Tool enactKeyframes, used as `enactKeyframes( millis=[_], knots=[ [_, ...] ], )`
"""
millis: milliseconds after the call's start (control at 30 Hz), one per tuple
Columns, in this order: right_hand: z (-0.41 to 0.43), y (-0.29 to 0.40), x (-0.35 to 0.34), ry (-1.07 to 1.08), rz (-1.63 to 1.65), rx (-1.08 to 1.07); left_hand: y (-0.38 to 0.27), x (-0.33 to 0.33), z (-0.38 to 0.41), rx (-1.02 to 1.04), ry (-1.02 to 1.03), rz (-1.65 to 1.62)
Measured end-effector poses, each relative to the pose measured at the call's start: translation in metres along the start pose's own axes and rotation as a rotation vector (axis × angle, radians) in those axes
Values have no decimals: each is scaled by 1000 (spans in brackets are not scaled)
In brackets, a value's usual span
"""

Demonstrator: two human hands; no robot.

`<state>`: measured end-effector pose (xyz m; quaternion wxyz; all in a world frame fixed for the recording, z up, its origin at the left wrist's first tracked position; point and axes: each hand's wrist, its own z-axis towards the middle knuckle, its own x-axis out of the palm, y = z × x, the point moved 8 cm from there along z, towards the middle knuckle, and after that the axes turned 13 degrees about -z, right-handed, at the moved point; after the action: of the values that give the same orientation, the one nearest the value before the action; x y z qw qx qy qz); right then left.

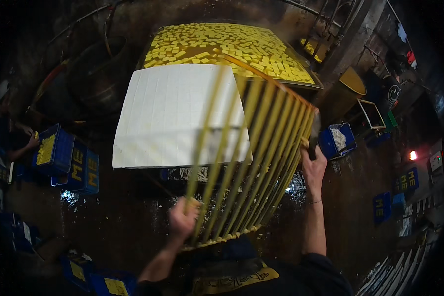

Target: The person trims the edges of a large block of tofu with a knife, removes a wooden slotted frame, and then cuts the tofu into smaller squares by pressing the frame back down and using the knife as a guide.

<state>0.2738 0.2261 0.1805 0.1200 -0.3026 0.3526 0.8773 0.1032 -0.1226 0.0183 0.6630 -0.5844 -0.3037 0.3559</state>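
My left hand (pixel 184 219) grips the near left side of a slatted yellow rack (pixel 257 155), which is tilted and blurred. My right hand (pixel 313 162) holds the rack's right side; a dark flat thing, not clear enough to name, shows at that hand. Pale crumbs cling to the rack's near edge. Behind and to the left of the rack, partly seen through its slats, lies a large white slab (pixel 174 111) with faint parallel lines across it. Beyond the slab, a wide vat (pixel 320 86) holds many small yellow blocks (pixel 277 61) in liquid.
Blue crates (pixel 77 166) stand at the left, one with yellow blocks, beside another person (pixel 20 138). A blue crate (pixel 336 140) with white pieces stands at the right. Large dark drums (pixel 96 77) stand at back left. More crates (pixel 111 285) are at lower left. The floor (pixel 133 222) looks wet.
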Motion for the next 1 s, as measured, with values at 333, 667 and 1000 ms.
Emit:
enactKeyframes(
  millis=[333, 667, 1000],
  knots=[
    [-96, -55, 114, 527, 464, 412, -22, -180, 179, -232, -173, -321],
    [-44, -40, 184, 366, 212, 455, -3, -216, 272, 253, -280, 767],
    [-37, -49, 207, 399, 239, 516, 5, -206, 296, 238, -279, 853]
  ],
)
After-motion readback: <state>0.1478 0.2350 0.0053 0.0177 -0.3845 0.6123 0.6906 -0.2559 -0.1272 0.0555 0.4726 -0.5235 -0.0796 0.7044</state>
